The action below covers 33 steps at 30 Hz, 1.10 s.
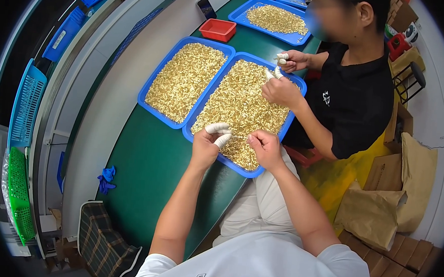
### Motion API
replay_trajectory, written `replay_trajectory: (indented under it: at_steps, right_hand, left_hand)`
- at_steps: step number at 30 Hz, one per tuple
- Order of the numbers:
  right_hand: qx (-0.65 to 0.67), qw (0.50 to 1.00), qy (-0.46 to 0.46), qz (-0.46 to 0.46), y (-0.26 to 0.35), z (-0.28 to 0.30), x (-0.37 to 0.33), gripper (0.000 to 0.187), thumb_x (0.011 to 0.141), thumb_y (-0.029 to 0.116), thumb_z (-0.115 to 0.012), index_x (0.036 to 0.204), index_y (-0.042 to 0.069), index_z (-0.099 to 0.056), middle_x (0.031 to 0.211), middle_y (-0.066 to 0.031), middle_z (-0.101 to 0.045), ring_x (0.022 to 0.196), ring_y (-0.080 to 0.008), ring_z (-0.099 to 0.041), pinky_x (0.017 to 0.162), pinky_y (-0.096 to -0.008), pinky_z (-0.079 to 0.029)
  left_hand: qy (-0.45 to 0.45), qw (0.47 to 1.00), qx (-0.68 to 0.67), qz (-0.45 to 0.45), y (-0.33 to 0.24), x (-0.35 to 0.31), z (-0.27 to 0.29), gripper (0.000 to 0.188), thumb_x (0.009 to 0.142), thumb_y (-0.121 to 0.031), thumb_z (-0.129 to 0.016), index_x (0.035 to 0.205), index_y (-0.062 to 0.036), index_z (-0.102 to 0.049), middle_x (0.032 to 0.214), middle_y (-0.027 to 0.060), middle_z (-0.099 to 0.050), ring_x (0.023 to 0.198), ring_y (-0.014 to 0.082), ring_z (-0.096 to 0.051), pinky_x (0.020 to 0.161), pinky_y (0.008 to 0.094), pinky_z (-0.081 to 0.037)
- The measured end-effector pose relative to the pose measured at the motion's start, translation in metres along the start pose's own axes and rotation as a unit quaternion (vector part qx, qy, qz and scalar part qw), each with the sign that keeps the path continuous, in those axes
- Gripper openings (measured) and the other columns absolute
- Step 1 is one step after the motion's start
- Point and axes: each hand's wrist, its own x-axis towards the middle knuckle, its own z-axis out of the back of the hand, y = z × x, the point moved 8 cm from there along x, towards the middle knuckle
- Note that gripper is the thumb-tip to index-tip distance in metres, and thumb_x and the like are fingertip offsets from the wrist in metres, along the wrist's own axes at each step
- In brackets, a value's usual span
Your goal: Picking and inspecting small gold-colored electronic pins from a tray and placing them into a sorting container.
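Observation:
Over the near edge of a blue tray (189,128) heaped with small gold-coloured metal pieces (242,101), my two hands are close together. My left hand (207,145), with white covers on thumb and fingers, is closed in a pinch; what lies between those fingertips is too small to make out. My bare right hand (266,150) pinches a thin pale rod-like piece (239,137), which reaches across to the left fingertips. A second blue tray (144,89) of the same pieces stands directly left of the first.
A person in black (361,91) sits at the right, hands with white finger covers over the same tray. Beyond are a red bin (218,29), a phone (206,7) and another blue tray (236,15). Blue gloves (107,179) lie on the green table (143,159); a plaid-covered chair (104,238) stands nearby.

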Motion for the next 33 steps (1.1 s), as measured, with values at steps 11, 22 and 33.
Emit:
replay_trajectory:
  at_steps: [11,22,33]
  right_hand:
    - [0.006,1.0,-0.012,-0.006,-0.004,0.001,0.0,0.017,0.093,0.01,-0.063,0.082,-0.002,-0.065,0.067,-0.0088,-0.062,0.06,-0.0156,-0.057,0.057,-0.0308,-0.045]
    - [-0.024,1.0,-0.011,0.004,0.0,0.002,0.001,0.015,0.092,0.009,-0.062,0.082,-0.002,-0.065,0.07,-0.0115,-0.064,0.063,-0.0213,-0.061,0.059,-0.033,-0.046]
    - [-0.021,1.0,-0.011,0.007,0.002,0.001,0.001,0.015,0.092,0.009,-0.062,0.082,-0.002,-0.065,0.07,-0.0111,-0.063,0.062,-0.0206,-0.06,0.059,-0.0326,-0.046]
  left_hand:
    - [0.046,0.999,0.011,0.007,-0.004,-0.001,-0.001,0.026,0.087,0.004,-0.069,0.113,0.0008,-0.067,0.099,0.005,-0.07,0.092,0.012,-0.066,0.085,0.0252,-0.054]
    - [0.029,0.999,0.036,-0.009,0.001,0.001,-0.003,0.023,0.088,0.003,-0.071,0.11,-0.0001,-0.068,0.097,0.0031,-0.069,0.091,0.0109,-0.065,0.082,0.0247,-0.054]
    - [0.042,0.998,0.041,-0.008,0.002,-0.001,-0.004,0.025,0.088,0.006,-0.069,0.112,0.0007,-0.067,0.1,0.0039,-0.069,0.094,0.0118,-0.065,0.084,0.0246,-0.054]
